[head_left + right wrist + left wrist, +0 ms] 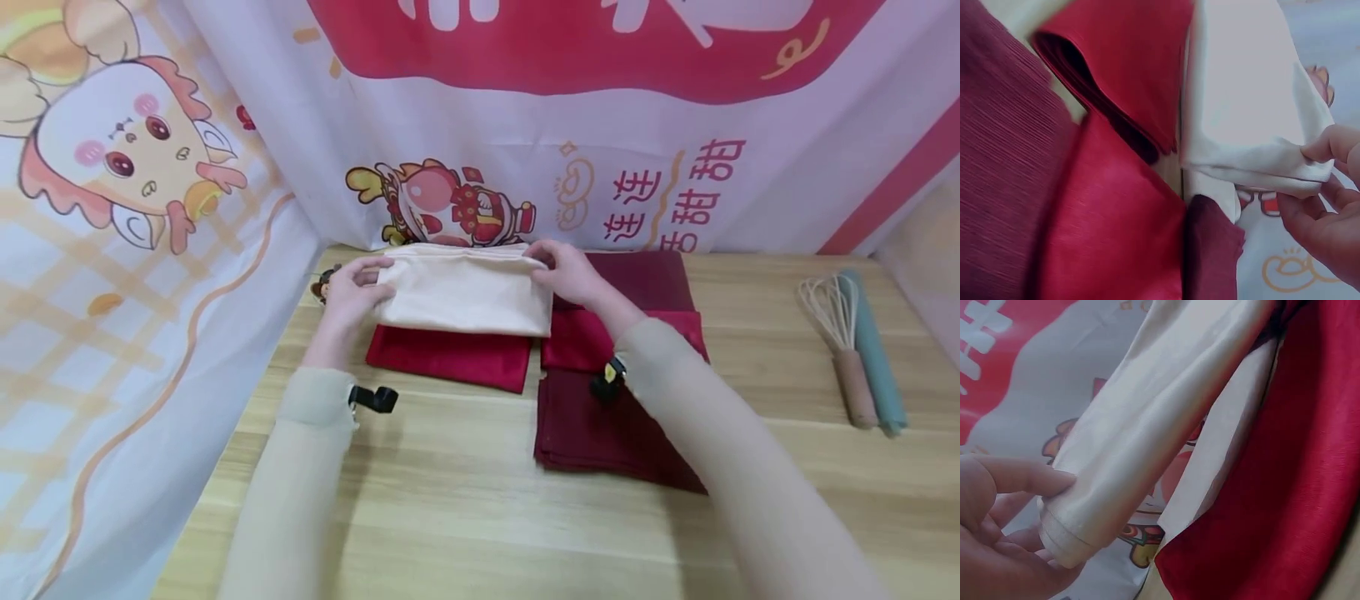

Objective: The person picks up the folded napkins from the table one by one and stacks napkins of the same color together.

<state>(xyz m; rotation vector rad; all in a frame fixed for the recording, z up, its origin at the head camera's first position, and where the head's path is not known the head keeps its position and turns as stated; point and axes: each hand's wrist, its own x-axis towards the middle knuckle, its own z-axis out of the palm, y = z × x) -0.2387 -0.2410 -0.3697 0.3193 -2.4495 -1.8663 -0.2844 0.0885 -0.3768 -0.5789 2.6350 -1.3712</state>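
Observation:
A folded cream cloth (465,292) is held up by both hands near the back of the table. My left hand (351,293) pinches its left end, thumb and fingers on opposite sides in the left wrist view. At the other end, my right hand (566,271) grips the upper corner; the right wrist view shows the layered edge between thumb and fingers. Beneath it lies a folded bright red cloth (450,358), partly covered. Another cream cloth (1222,444) shows lower down, behind the red one.
To the right lie a folded maroon cloth (645,279), a red satin cloth (573,337) and a darker maroon cloth (600,433). A whisk (843,333) and a teal tool (877,358) lie at the far right. Printed curtains (450,125) hang behind and left of the table.

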